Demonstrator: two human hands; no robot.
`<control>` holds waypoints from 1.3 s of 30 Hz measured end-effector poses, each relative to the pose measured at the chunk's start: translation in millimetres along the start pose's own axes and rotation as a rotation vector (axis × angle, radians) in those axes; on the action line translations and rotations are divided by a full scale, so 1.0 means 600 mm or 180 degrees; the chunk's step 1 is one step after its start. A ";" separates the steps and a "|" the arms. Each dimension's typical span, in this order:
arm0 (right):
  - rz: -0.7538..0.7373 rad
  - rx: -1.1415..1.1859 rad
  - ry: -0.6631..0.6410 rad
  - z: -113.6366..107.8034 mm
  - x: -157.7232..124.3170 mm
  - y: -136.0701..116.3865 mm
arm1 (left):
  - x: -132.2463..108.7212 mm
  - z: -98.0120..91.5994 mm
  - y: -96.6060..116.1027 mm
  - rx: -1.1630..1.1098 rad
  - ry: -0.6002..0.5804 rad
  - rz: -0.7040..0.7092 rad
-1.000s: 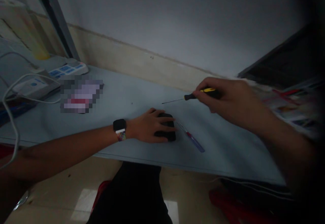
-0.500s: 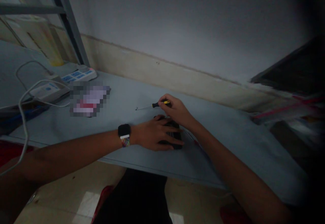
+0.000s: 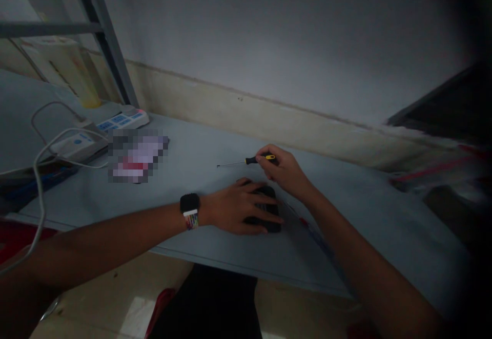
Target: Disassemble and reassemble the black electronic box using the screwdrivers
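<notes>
My left hand, with a black watch on the wrist, lies over a small black object on the pale table, fingers wrapped around it. My right hand hovers just behind it and grips a small screwdriver with a yellow-and-black handle; the thin shaft points left, above the table. A second screwdriver with a blue-and-red handle lies on the table under my right forearm, mostly hidden.
A white power strip and a white adapter with cables sit at the back left beside a metal frame leg. A blurred-out flat item lies near them. Cluttered papers lie at the far right.
My right hand brought the yellow-handled screwdriver from the right, in to just behind the left hand. My left hand stayed on the black object. The view shifted slightly.
</notes>
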State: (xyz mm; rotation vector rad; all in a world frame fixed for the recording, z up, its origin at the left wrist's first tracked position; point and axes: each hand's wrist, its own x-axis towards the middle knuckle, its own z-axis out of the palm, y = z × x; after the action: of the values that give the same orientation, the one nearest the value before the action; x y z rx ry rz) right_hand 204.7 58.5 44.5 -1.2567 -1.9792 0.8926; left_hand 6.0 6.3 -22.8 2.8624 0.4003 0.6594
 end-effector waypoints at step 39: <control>0.0509 0.2059 0.0861 -0.039 -0.015 0.142 | -0.003 -0.010 -0.088 -0.2752 0.1678 -0.2150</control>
State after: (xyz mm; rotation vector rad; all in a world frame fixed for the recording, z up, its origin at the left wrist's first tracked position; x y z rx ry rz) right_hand 269.4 82.3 -11.7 -1.0828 -1.2408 1.2379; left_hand -9.9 56.4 -30.1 1.5856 0.8402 1.0798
